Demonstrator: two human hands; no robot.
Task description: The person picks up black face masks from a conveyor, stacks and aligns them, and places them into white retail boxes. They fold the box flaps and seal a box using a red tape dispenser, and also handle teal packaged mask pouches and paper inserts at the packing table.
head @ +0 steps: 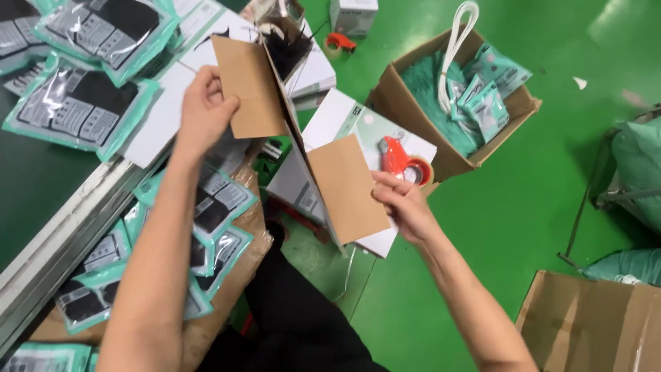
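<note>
Here, left hand [203,110] and right hand [403,203] each pinch a flap of the brown carton [303,145]; open box [420,117] holds teal packets [489,89].

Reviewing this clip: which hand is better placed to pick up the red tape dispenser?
Probably the right hand: it grips the lower flap of the cardboard box right beside the red tape dispenser. The left hand holds the upper flap, farther away.

Packing floor, warehouse or small factory. Green painted floor [523,207]. Open cartons [413,110] of teal sealed pouches [79,110], more heaped along the table edge [62,227]. Red tape dispensers [403,162]. Bagged stock [640,165] at right.
</note>
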